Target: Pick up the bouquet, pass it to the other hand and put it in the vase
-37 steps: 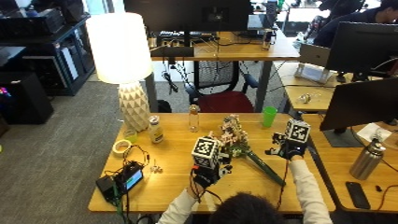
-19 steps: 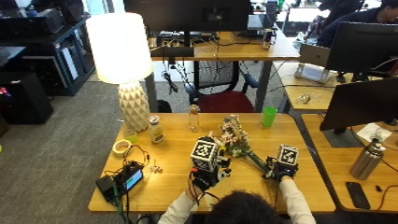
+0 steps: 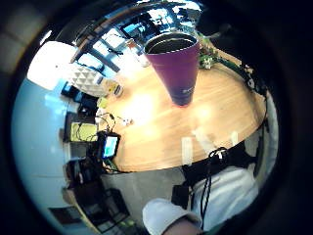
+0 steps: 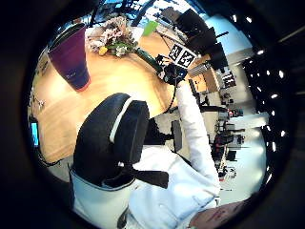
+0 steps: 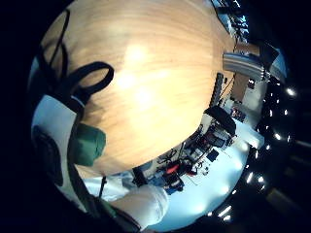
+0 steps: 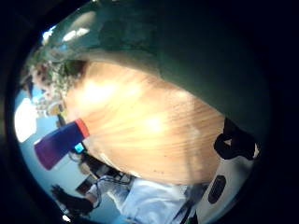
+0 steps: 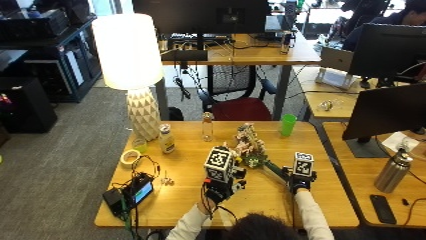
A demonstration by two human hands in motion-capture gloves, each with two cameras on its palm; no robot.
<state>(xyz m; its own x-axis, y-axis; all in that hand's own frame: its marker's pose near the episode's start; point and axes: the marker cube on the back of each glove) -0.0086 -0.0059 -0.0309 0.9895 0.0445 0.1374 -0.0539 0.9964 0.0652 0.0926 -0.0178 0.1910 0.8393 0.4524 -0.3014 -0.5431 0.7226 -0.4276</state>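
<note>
On the wooden table point(image 7: 180, 200), bouquet point(image 7: 251, 149) lying stems toward right hand point(image 7: 299, 182), fingers apparently clamped on stem end; left hand point(image 7: 219, 186) beside, grip unclear

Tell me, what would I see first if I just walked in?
Probably the big white lamp glowing at the table's far left corner. Next, the bouquet lying in the middle, with the right hand at its green stem end, and the purple vase standing near the left hand.

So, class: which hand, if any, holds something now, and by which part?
The right hand appears to hold the bouquet by the stem end; its fingers are hidden. The left hand holds nothing.
</note>
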